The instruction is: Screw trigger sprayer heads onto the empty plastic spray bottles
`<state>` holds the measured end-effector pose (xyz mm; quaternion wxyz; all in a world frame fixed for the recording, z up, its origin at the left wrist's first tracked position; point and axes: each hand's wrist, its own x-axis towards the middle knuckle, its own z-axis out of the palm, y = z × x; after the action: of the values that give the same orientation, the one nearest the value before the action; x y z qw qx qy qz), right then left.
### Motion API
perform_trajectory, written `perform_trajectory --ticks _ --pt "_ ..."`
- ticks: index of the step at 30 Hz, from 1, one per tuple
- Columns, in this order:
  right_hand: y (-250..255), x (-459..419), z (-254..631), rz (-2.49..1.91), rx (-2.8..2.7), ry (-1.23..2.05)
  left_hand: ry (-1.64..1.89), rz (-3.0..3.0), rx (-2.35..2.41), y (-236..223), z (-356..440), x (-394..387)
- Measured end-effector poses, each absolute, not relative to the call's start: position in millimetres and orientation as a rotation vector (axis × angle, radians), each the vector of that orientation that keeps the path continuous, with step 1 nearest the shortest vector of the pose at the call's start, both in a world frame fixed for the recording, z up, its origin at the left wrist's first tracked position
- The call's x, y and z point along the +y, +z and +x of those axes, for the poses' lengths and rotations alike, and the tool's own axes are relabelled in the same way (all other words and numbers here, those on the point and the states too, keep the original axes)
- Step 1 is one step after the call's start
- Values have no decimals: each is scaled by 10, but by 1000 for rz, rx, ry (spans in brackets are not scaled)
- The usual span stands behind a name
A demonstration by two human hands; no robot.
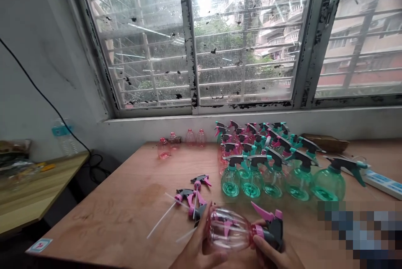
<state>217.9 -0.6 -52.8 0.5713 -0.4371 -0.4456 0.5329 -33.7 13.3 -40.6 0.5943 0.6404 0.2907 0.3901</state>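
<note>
A clear pink spray bottle (230, 229) lies sideways between my two hands above the table's front edge. My left hand (201, 239) is wrapped around its base end. At the neck, my right hand (271, 246) grips the pink collar (258, 231) of the black-and-pink trigger head (275, 229), which sits on the bottle's mouth. Just beyond my left hand lie several loose trigger heads (201, 180) in black and pink, with thin white tubes (161, 219) pointing toward the left.
Several assembled green and pink spray bottles (251, 185) stand in rows at the back right. Several headless pink bottles (163, 148) stand near the wall. A power strip (381, 181) lies at the right; a brown tray (326, 143) is behind. Another table (28, 202) stands left.
</note>
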Motion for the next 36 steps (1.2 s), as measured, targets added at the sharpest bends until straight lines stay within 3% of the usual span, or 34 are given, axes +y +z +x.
perform_trajectory --ticks 11,36 --pt "-427 -32 2229 -906 -1108 1315 911 1489 793 -88 -226 16" --pt "-427 -16 2228 -871 -1079 1346 908 1446 794 -240 -255 84"
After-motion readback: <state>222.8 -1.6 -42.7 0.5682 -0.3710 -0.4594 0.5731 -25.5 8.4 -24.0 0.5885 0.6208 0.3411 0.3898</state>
